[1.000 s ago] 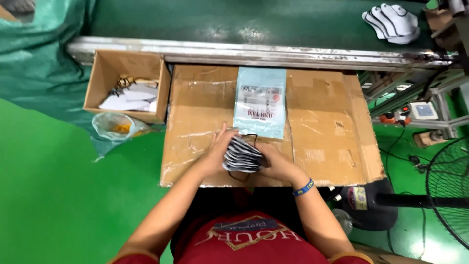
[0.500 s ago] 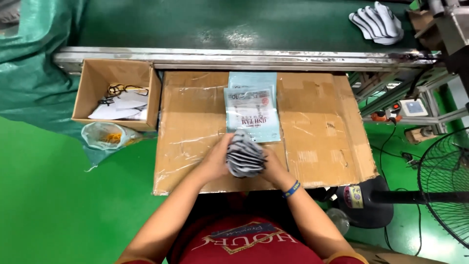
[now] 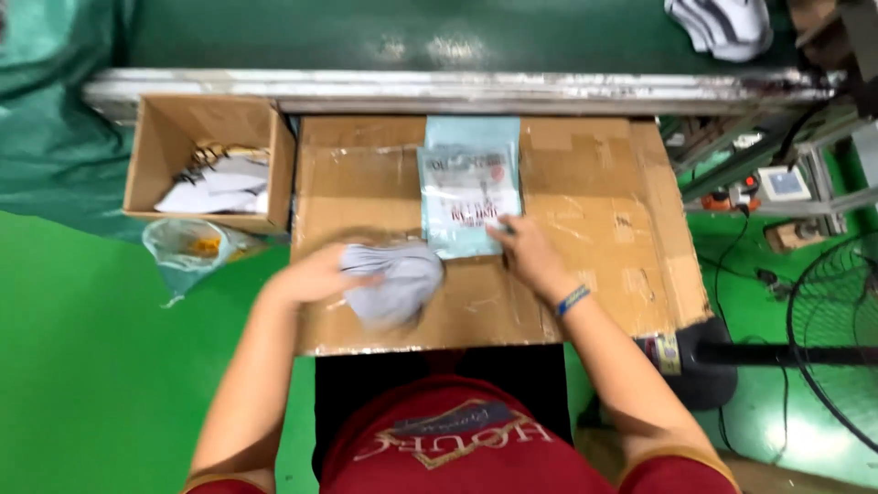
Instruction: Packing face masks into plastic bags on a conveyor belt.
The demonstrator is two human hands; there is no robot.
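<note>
While the left hand grips 1 grey cloth bundle mid-frame, the open right hand touches the clear packet; nothing is bagged yet.

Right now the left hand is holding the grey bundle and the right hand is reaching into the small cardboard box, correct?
Not quite. The left hand does hold the grey bundle, but the head view shows the right hand at the pale blue packet, not in the small cardboard box.

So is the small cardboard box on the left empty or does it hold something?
Not empty. The open-topped cardboard box holds a loose pile of white sheets, with some yellowish pieces behind them; its near-left floor is bare.
</note>
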